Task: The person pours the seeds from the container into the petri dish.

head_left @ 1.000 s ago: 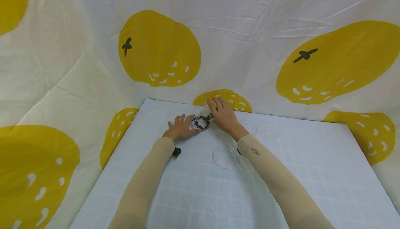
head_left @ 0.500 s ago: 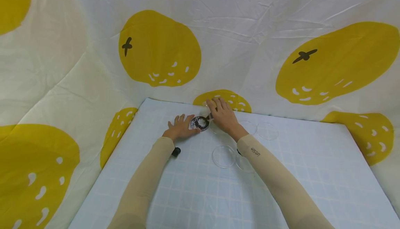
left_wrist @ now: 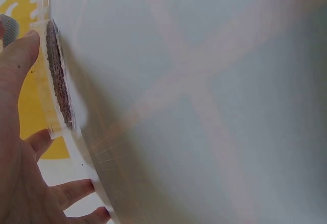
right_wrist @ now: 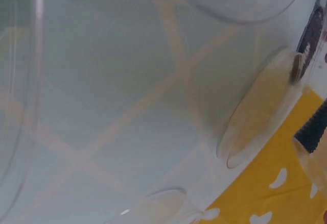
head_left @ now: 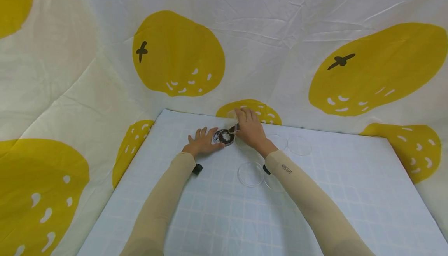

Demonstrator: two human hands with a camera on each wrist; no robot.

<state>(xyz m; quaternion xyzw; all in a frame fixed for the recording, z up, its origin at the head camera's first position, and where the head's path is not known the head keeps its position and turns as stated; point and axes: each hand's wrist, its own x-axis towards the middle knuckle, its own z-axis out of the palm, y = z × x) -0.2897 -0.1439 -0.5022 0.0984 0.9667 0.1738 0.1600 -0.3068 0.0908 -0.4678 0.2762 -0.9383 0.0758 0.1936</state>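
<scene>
A round clear petri dish (head_left: pixel 224 137) holds dark brown granular material with a whitish patch on top. My left hand (head_left: pixel 202 143) grips its side between thumb and index finger, the other fingers spread. In the left wrist view the dish (left_wrist: pixel 60 76) shows edge-on with its dark layer. Just right of the dish, my right hand (head_left: pixel 249 127) holds a small clear piece (head_left: pixel 231 119) with a dark part by the rim; I cannot tell its kind. A dark ridged part (right_wrist: pixel 312 127) of it shows at the right wrist view's edge. The right fingers are mostly hidden there.
Several empty clear dishes or lids lie on the pale checked cloth (head_left: pixel 217 209): one round piece (head_left: pixel 251 174) in front, another (head_left: pixel 274 182) partly under the right forearm, a third (head_left: pixel 300 146) to the right. A white curtain (head_left: pixel 266 61) with yellow fruit prints hangs behind.
My right hand has shifted slightly and turned, and the clear piece stands out more to the left of its fingers. The whitish patch looks smaller and more central. My left hand stays put.
</scene>
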